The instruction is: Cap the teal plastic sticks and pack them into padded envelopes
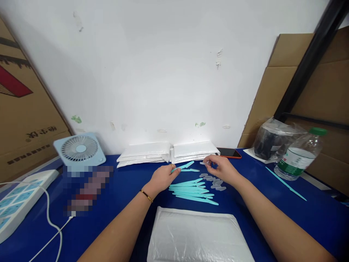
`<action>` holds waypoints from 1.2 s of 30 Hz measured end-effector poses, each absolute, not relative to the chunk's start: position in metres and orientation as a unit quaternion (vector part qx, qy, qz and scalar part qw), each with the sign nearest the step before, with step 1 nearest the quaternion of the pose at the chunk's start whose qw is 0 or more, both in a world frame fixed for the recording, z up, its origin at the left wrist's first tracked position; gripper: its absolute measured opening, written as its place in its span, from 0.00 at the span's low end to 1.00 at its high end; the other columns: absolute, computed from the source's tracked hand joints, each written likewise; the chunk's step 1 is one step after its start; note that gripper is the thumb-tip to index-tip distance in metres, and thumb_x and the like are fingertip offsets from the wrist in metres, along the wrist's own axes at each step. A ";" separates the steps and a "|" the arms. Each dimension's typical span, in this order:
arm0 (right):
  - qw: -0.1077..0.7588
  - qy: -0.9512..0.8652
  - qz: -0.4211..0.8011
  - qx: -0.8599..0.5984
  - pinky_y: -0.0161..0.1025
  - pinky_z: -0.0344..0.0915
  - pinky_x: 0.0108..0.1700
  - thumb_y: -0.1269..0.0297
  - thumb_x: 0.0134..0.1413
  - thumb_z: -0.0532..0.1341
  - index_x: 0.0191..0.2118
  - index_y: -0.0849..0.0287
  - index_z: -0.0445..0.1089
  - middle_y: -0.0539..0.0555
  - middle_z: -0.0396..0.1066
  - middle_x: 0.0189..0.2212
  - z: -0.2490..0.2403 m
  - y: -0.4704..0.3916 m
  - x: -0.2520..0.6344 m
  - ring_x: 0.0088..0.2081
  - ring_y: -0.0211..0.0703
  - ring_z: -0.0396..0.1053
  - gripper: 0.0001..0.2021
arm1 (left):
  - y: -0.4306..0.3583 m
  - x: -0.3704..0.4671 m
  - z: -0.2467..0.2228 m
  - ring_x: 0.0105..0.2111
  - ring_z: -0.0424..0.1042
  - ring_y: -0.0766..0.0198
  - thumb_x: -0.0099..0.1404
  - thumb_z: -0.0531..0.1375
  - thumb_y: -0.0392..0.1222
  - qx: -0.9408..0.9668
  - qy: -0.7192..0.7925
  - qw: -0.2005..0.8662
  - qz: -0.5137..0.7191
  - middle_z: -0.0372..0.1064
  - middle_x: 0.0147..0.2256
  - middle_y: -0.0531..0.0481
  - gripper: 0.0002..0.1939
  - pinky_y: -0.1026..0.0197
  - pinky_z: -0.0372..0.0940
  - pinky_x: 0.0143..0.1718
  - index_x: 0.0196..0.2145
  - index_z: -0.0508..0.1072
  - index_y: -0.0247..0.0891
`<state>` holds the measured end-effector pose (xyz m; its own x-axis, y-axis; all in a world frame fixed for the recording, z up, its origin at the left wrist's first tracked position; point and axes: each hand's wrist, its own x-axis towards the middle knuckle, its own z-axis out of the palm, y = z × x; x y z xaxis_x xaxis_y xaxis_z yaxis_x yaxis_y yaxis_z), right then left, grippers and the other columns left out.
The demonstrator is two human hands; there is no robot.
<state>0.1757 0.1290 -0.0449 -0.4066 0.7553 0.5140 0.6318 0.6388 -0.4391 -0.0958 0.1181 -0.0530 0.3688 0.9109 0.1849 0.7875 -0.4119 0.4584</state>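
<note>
My left hand (163,177) is closed on a teal eyebrow razor (188,166), its narrow end pointing right. A second teal razor (192,170) shows just below it; whether the hand also holds that one, I cannot tell. Opposite, my right hand (224,170) pinches a small clear plastic cap (203,163) between thumb and finger, a little apart from the razor. Below the hands, several teal razors (191,190) lie side by side in a loose row. Several clear caps (214,180) are scattered to their right, under my right hand.
A silvery bubble mailer (199,234) lies nearest me. More white mailers (144,151) are stacked against the wall, beside a phone (230,153). A fan (80,149) and power strip (24,198) stand left. At right are a bottle (298,156) and a lone razor (286,183).
</note>
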 end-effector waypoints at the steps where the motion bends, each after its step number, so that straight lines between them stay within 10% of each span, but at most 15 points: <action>1: 0.355 -0.837 0.078 -0.409 0.32 0.59 0.27 0.68 0.50 0.54 0.35 0.57 0.67 0.51 0.69 0.28 -0.043 0.127 0.174 0.30 0.39 0.65 0.06 | 0.118 -0.096 -0.052 0.24 0.63 0.64 0.63 0.42 0.61 0.808 0.535 0.140 0.202 0.64 0.23 0.52 0.26 0.64 0.49 0.24 0.27 0.67 0.38; 25: 0.270 -0.904 -0.159 -0.290 0.41 0.59 0.43 0.71 0.59 0.52 0.44 0.58 0.66 0.56 0.71 0.39 -0.040 0.113 0.148 0.40 0.42 0.66 0.10 | 0.111 -0.088 -0.046 0.23 0.66 0.62 0.61 0.46 0.58 0.819 0.554 0.081 0.128 0.68 0.22 0.48 0.26 0.63 0.49 0.21 0.21 0.70 0.37; 33: 0.272 -0.882 -0.129 -0.363 0.39 0.60 0.40 0.67 0.59 0.52 0.40 0.56 0.70 0.54 0.73 0.35 -0.052 0.127 0.149 0.37 0.42 0.69 0.09 | 0.108 -0.083 -0.057 0.46 0.63 0.55 0.61 0.52 0.54 0.817 0.518 0.076 0.242 0.65 0.46 0.44 0.23 0.57 0.59 0.43 0.50 0.63 0.41; 36: 0.261 -0.868 -0.074 -0.416 0.39 0.62 0.40 0.65 0.57 0.54 0.40 0.55 0.71 0.53 0.74 0.35 -0.055 0.137 0.160 0.38 0.43 0.70 0.09 | 0.112 -0.088 -0.060 0.47 0.62 0.56 0.60 0.56 0.50 0.827 0.503 0.088 0.235 0.64 0.45 0.46 0.17 0.58 0.58 0.46 0.45 0.68 0.42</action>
